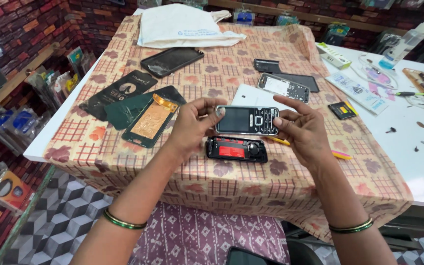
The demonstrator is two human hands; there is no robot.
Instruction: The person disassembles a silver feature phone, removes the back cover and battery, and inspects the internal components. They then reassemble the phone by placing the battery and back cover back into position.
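You hold the black keypad phone front with silver frame (247,119) between your two hands, above the surface (418,162) covered with an orange checked cloth (251,186). Your left hand (192,125) is closed on the screen end of it: the thumb lies at the top corner and the other fingers are curled behind. Your right hand (303,130) is clamped on the keypad end, with the thumb pressed on the edge and the fingers half bent under it. The two hands are apart, joined only by the phone front.

Just below the phone front, on the cloth, lies the black phone body with a red part inside (236,149). To the left of the phone front lies a dark screen panel with a copper-coloured back (150,120). Behind the phone front lies a grey circuit frame (283,87), and under your right hand a yellow and pink pencil (339,155) shows.
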